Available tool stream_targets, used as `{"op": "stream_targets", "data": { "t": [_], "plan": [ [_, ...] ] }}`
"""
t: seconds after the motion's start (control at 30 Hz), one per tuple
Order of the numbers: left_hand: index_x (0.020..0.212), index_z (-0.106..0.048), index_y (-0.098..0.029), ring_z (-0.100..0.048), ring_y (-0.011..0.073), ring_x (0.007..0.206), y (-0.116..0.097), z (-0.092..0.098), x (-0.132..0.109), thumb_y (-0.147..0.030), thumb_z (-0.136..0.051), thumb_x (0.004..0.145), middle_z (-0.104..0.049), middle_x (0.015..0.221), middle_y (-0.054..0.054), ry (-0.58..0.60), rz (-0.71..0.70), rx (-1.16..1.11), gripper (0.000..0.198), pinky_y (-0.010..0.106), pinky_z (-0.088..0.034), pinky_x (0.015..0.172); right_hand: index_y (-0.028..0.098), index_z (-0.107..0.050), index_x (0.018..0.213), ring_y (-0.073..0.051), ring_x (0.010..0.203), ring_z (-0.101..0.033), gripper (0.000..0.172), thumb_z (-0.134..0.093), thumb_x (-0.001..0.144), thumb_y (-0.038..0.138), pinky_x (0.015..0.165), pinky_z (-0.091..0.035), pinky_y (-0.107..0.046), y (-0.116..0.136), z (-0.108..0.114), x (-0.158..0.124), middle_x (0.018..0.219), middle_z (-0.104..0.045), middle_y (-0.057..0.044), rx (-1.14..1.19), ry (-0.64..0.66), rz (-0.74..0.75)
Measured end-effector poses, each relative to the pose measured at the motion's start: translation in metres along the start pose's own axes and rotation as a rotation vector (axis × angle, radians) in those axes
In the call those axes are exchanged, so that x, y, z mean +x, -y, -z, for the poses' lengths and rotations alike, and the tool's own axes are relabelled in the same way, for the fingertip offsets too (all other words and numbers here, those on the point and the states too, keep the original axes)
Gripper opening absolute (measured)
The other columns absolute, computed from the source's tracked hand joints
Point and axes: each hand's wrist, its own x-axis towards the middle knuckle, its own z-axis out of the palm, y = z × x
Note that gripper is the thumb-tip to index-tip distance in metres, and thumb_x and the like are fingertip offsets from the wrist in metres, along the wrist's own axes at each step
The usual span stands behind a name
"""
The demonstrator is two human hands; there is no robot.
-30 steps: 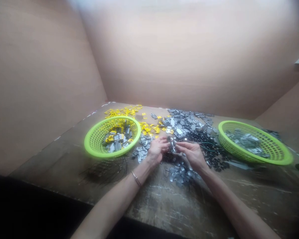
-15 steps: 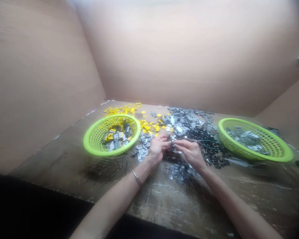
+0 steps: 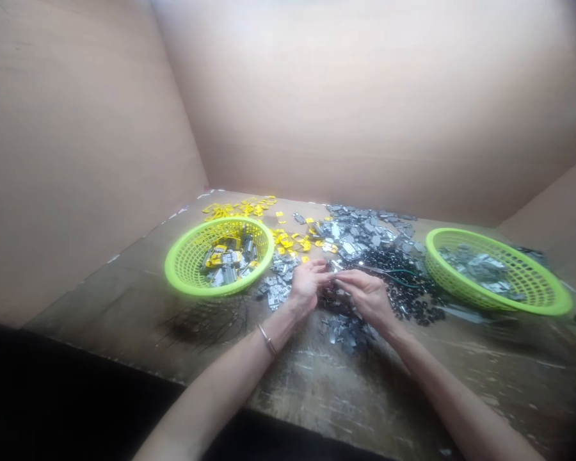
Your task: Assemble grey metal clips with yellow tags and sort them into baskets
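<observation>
Centrally held: one small part [image 3: 333, 276], mostly hidden by fingers, its form too blurred to tell; raised over the middle of the table [image 3: 312, 397]
Left hand [image 3: 304, 285]: pinching the small part at the fingertips, other fingers partly spread; bracelet [image 3: 267, 339] on the wrist
Right hand [image 3: 368, 296]: thumb and forefinger closed on the same part, meeting the left fingertips
Left basket [image 3: 171, 272]: green, openwork, holding mixed yellow, silver and dark pieces [image 3: 228, 259]
Right basket [image 3: 559, 302]: green, tilted, grey pieces [image 3: 484, 270] inside
Yellow pieces [image 3: 240, 209]: loose, at the far left, more scattered nearer the middle
Grey plates [image 3: 365, 227]: heaped at the far middle-right
Black parts [image 3: 413, 308]: spread just right of and beyond the right hand
Silver pieces [image 3: 279, 291]: beside the left hand, between it and the left basket
Near pile [image 3: 348, 333]: small grey pieces, on the near side of both hands
</observation>
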Motion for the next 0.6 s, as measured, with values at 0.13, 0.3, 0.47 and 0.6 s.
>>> {"op": "stream_targets", "data": {
  "t": [0.13, 0.3, 0.47, 0.6],
  "plan": [
    [0.076, -0.049, -0.009, -0.053, 0.0084, 0.057, 0.0006, 0.0002, -0.0004, -0.004, -0.062, 0.051, -0.057, 0.075, 0.006, 0.016, 0.015, -0.013, 0.029, 0.018, -0.039, 0.050, 0.018, -0.065, 0.072, -0.015, 0.073, -0.055, 0.015, -0.050, 0.070, 0.021, 0.068, -0.043, -0.027, -0.0034, -0.0018, -0.0001, 0.078, -0.060, -0.005, -0.057, -0.031, 0.049],
    [0.073, -0.049, -0.009, -0.053, 0.0083, 0.056, 0.0022, -0.0008, -0.0008, -0.002, -0.062, 0.049, -0.058, 0.069, 0.004, -0.023, -0.007, -0.007, 0.029, 0.018, -0.038, 0.051, 0.019, -0.065, 0.071, -0.015, 0.067, -0.054, 0.016, -0.049, 0.071, 0.022, 0.062, -0.042, -0.026, -0.0057, -0.0056, -0.0022, 0.073, -0.059, -0.004, -0.161, -0.042, 0.092],
    [0.071, -0.049, -0.009, -0.051, 0.0075, 0.052, 0.0042, -0.0005, -0.0001, -0.002, -0.062, 0.047, -0.058, 0.064, 0.003, -0.036, -0.015, 0.023, 0.028, 0.018, -0.037, 0.048, 0.020, -0.065, 0.068, -0.014, 0.063, -0.053, 0.016, -0.048, 0.071, 0.022, 0.058, -0.042, -0.025, -0.0072, -0.0100, -0.0032, 0.068, -0.058, -0.003, -0.185, -0.047, 0.118],
    [0.071, -0.051, -0.009, -0.053, 0.0087, 0.054, 0.0025, 0.0000, -0.0007, -0.003, -0.063, 0.047, -0.058, 0.064, 0.004, -0.002, -0.017, 0.016, 0.028, 0.019, -0.038, 0.051, 0.020, -0.063, 0.075, -0.014, 0.065, -0.053, 0.015, -0.049, 0.070, 0.023, 0.060, -0.042, -0.024, -0.0087, -0.0074, -0.0021, 0.071, -0.058, -0.003, -0.187, -0.039, 0.105]
  ]
}}
